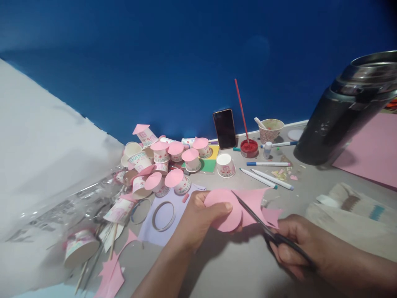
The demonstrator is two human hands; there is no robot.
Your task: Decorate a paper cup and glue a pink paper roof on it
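My left hand (203,215) pinches a sheet of pink paper (223,211), thumb on top, where a round disc shape shows. A jagged strip of the same paper stretches right from the disc. In my right hand (297,244) is a pair of black-handled scissors (257,217), fingers through the loops. Its blades lie across the pink paper along the disc's right edge. Left of my left hand stand several decorated paper cups with pink paper tops, one of them a cup (178,182) close to my wrist. An uncovered paper cup (226,166) stands behind the paper.
A phone (225,129) leans on the blue wall. Near it are a red paint pot (249,149) with a stick, a patterned cup (270,131), and several markers. A large dark flask (328,120) and a cloth (356,211) lie right. Tape rings (163,216) rest on purple paper, beside pink scraps (111,277).
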